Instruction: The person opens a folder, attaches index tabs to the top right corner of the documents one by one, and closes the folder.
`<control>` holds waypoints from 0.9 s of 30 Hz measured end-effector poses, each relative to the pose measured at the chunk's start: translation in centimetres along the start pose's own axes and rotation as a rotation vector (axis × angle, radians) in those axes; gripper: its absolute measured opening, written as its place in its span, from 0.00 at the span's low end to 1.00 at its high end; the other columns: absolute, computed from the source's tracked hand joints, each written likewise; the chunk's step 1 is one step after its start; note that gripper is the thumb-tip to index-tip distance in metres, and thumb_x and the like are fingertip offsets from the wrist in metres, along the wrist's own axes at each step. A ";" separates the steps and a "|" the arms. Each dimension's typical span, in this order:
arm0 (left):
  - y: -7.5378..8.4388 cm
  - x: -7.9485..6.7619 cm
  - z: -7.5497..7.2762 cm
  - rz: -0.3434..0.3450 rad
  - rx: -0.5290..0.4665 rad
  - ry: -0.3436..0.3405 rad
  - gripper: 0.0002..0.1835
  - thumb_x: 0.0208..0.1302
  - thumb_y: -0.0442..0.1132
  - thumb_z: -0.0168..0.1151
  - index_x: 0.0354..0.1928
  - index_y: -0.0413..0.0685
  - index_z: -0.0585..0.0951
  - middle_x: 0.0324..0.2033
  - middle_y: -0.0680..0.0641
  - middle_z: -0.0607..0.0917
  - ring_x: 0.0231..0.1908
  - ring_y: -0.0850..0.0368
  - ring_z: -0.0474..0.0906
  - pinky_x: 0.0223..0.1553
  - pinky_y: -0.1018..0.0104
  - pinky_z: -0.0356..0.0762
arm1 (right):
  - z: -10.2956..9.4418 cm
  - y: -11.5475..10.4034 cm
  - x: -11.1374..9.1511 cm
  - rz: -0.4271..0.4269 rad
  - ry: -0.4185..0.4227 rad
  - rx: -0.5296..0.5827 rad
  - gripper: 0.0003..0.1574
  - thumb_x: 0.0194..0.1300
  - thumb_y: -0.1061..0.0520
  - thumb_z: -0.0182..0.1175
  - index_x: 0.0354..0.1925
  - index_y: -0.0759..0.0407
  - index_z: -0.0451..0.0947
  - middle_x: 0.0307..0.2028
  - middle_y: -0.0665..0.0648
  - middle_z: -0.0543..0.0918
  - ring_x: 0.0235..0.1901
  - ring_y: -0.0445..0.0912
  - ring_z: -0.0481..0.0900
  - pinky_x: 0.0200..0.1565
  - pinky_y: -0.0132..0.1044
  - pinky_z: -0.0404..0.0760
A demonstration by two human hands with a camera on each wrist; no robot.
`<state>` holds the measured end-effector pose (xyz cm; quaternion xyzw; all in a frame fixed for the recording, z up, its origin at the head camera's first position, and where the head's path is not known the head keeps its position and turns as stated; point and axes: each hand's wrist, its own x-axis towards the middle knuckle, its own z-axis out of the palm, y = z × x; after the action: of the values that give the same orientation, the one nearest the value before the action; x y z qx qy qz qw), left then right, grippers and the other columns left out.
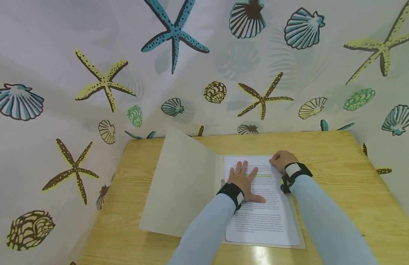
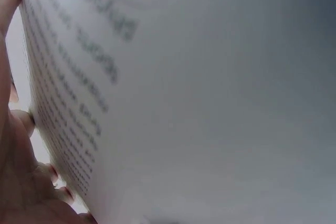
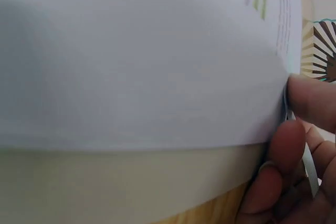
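Observation:
A cream paper folder (image 1: 181,184) lies on the table with its cover turned up to the left. On its right half rests a white sheet of printed text (image 1: 257,224) with a yellow-green highlighted line near the top. My left hand (image 1: 242,182) presses on the upper part of the page, fingers spread. At the upper right corner my right hand (image 1: 282,160) pinches the paper's edge between thumb and finger. In the right wrist view the page (image 3: 142,77) bends up towards the pinching fingertips (image 3: 312,98), and a thin white strip (image 3: 310,171) shows among the fingers.
The light wooden table (image 1: 350,176) extends on both sides of the folder. Behind it hangs a white cloth (image 1: 204,66) printed with starfish and shells, which also runs along the left and right sides. Both wrists carry black straps.

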<state>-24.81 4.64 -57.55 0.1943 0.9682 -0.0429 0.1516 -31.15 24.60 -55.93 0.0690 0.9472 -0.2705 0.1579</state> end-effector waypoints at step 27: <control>-0.2 0.4 0.7 0.005 -0.022 0.014 0.69 0.24 0.91 0.46 0.75 0.75 0.41 0.76 0.48 0.38 0.74 0.47 0.33 0.70 0.48 0.43 | -0.6 1.3 0.2 -0.066 -0.054 0.088 0.16 0.62 0.60 0.56 0.48 0.65 0.76 0.47 0.66 0.78 0.41 0.56 0.74 0.38 0.43 0.73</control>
<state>-25.01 4.50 -58.28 0.1955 0.9692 -0.0304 0.1469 -31.20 26.01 -56.17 0.0373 0.9315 -0.3186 0.1714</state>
